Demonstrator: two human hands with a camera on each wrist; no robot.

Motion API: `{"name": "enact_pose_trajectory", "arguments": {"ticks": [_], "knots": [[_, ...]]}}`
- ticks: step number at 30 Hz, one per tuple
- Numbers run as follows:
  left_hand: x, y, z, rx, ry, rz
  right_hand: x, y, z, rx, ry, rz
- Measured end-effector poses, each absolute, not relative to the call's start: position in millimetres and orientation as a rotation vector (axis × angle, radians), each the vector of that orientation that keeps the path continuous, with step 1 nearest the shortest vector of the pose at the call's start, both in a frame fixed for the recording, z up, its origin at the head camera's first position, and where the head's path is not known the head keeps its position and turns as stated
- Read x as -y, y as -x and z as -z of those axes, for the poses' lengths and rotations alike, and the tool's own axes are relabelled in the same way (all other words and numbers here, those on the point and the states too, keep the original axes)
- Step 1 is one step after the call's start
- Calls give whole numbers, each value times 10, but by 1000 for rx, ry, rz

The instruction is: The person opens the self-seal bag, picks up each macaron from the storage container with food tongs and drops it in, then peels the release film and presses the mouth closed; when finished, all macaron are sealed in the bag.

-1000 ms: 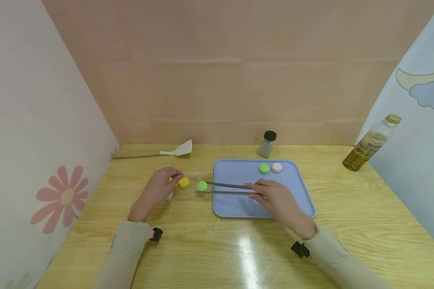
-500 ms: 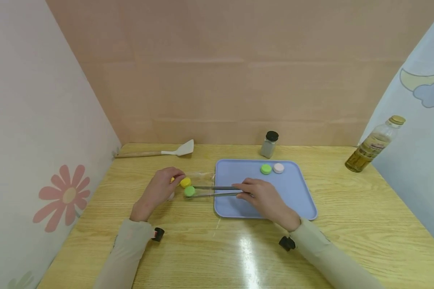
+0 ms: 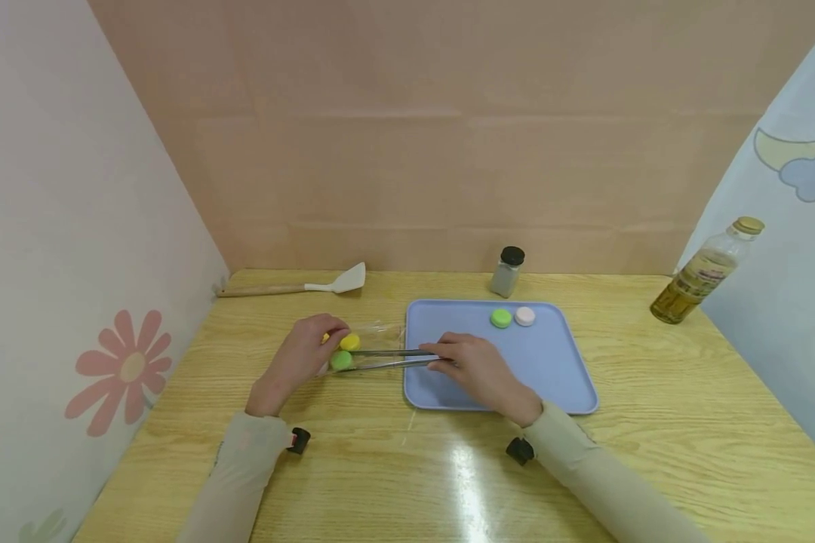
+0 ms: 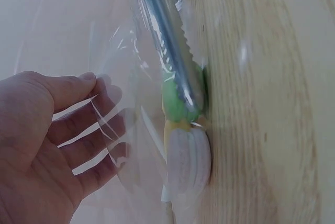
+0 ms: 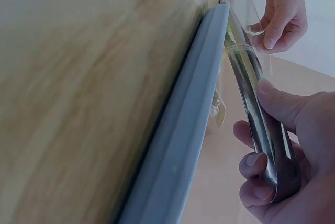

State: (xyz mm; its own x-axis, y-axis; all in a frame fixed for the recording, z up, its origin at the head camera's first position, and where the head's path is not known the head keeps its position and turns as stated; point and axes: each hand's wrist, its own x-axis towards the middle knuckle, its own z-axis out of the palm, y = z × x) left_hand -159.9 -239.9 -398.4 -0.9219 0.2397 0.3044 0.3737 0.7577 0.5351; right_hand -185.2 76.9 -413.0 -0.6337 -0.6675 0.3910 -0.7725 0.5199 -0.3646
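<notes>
My left hand pinches the film of a clear plastic bag between thumb and fingers, lifting it off the table. Inside lie yellow macarons, one partly covered by the left hand, and a pale macaron against the table side. My right hand grips metal tongs, whose toothed tips reach leftward into the bag. Between those tips is a green macaron, beside the yellow and pale ones.
A lilac tray under the right hand bears another green macaron and a pale pink macaron. Behind stand a black-capped jar and, far right, an oil bottle. A spatula lies back left.
The right hand and tongs have moved left, carrying the green macaron from the bag's mouth deeper in, up to the other macarons. The left hand has stayed in place at the bag.
</notes>
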Motion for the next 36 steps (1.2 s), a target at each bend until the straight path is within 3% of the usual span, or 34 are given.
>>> {"name": "enact_pose_trajectory", "arguments": {"ticks": [18, 36], "knots": [[2391, 1607, 3969, 2768, 480, 872, -835, 1788, 4143, 2537, -1199, -730], [2402, 1604, 3980, 2754, 477, 895, -1411, 1616, 4035, 2507, -1062, -666]]}}
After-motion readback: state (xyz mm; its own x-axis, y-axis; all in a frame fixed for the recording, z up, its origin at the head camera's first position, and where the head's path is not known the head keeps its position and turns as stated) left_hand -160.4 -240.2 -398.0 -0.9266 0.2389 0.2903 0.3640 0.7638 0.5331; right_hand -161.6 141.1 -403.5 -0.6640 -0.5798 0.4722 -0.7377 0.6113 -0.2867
